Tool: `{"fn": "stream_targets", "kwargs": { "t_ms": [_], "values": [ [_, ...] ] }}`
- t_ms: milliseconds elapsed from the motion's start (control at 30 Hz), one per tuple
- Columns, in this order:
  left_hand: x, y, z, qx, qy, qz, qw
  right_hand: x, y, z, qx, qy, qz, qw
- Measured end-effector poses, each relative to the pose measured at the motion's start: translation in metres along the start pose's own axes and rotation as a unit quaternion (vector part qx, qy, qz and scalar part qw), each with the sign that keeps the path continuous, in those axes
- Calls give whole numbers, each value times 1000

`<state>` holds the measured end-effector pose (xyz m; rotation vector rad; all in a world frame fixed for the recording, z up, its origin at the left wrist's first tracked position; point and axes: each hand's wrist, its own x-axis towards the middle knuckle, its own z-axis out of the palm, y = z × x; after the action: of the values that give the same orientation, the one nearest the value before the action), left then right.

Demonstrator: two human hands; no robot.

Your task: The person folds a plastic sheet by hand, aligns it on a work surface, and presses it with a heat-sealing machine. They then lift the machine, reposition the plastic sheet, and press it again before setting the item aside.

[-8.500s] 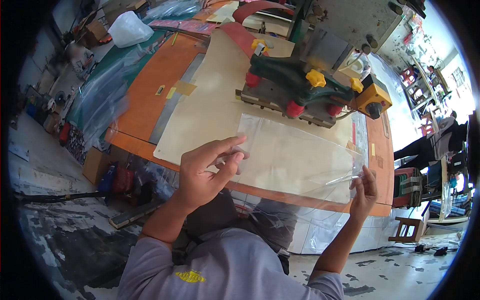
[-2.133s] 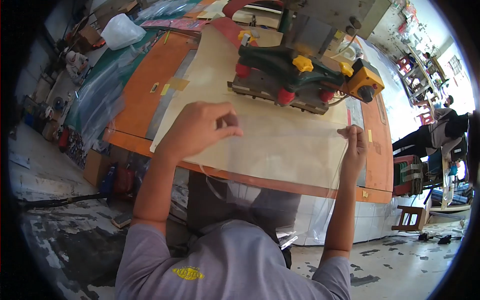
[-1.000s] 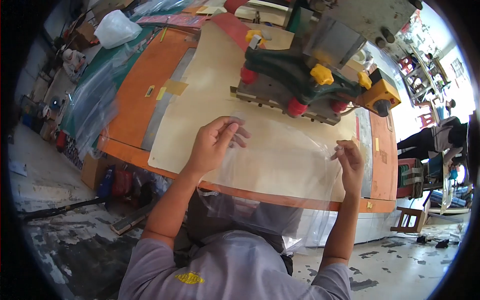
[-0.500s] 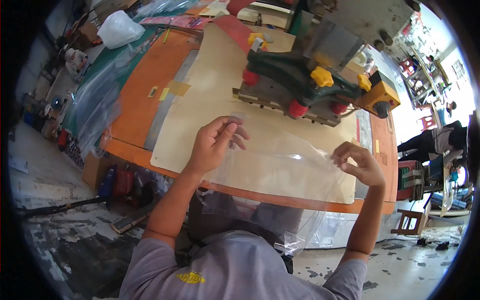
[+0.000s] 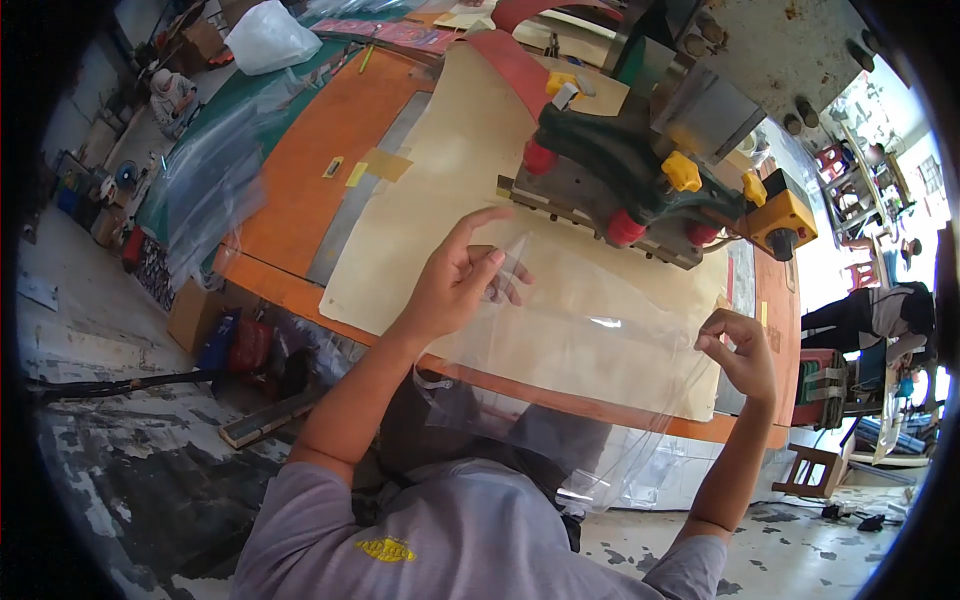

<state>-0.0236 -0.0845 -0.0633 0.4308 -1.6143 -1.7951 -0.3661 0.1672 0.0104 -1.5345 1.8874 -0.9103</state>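
Observation:
A clear plastic sheet (image 5: 570,345) hangs stretched between my two hands, its lower part drooping over the table's front edge toward my lap. My left hand (image 5: 465,272) pinches its left corner between thumb and fingers, with the index finger lifted away. At the right corner, my right hand (image 5: 738,350) grips the sheet with thumb and fingertips closed. Beneath both hands lies a cream-coloured board (image 5: 400,240). Just beyond the sheet stands the press head (image 5: 610,185), a dark green and metal part with red and yellow knobs.
The board lies on an orange tabletop (image 5: 290,170). Loose clear plastic sheets (image 5: 215,195) and a white plastic bag (image 5: 270,38) are at the left. A yellow control box (image 5: 782,222) sits beside the press. Other people (image 5: 172,98) are in the background.
My left index finger has lifted and stretched out from the sheet's corner. Both hands still hold the sheet. The whole view has shifted slightly, moving the press and table rightward and down.

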Motion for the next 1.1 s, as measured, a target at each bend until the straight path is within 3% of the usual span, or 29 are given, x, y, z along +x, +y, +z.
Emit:
{"fn": "stream_targets", "kwargs": {
  "t_ms": [333,700,933,1100],
  "values": [
    [-2,0,-2,4,-56,-33,998,-8,-2,-7,-10,11,6,1000],
    [0,1,0,19,-22,-31,999,-11,-19,-16,-14,-28,-77,997],
    [0,0,-2,56,3,-23,998,-13,-36,-19,-50,-88,-58,993],
    [-1,-3,-1,52,37,26,998,-15,-47,-17,-62,-7,-47,997]
  ]
}}
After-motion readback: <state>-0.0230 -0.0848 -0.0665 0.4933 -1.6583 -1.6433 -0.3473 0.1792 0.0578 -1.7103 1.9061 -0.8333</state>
